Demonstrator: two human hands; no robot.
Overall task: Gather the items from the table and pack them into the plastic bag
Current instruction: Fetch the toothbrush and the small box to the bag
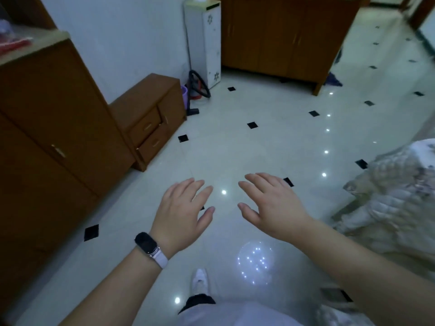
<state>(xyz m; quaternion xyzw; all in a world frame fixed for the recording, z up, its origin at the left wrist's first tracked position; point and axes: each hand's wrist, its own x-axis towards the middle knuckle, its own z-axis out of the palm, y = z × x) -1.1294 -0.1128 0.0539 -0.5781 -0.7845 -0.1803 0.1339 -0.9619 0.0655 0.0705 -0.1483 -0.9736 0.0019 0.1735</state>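
My left hand [182,212] and my right hand [270,205] are stretched out in front of me, palms down, side by side above the shiny tiled floor. Both are empty with fingers spread. A dark smart band sits on my left wrist. No table top with items and no plastic bag can be made out clearly. At the far top left, something red and blurred [14,44] lies on top of a tall wooden cabinet [47,109].
A low wooden drawer unit [150,118] stands left of centre against the wall. Behind it are a vacuum cleaner [196,90] and a white water dispenser [204,41]. A large wooden cabinet [282,36] fills the back. A pale quilted cover [395,196] drapes furniture at right.
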